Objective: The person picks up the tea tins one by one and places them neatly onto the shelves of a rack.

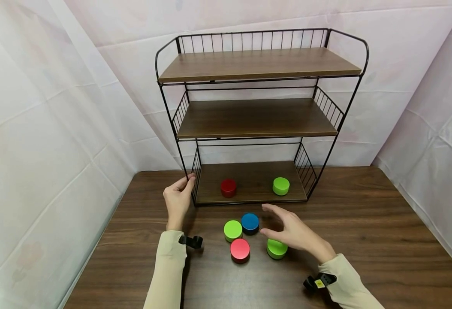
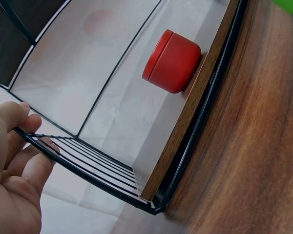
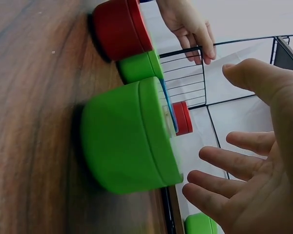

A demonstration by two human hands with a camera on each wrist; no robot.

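Lower centre in the head view, the round, bright-green, metal-looking tin (image 1: 277, 249) near the empty, loosely spread right hand (image 1: 293, 229) looks light, stiff and slick, best pinched round its sides, while the left hand (image 1: 177, 201) grips the black wire-framed, brown-boarded rack (image 1: 257, 118)

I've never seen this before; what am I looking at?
No machine here, just a person working bare-handed. The wide picture comes from a camera worn on the head; the other two from wrist cameras. The left hand grips the side of a three-level shelf. The right hand is open near a green tub, holding nothing. On the table stand that tub, a second green tub, a blue tub and a red tub; a third green tub and second red tub sit on the lowest level.
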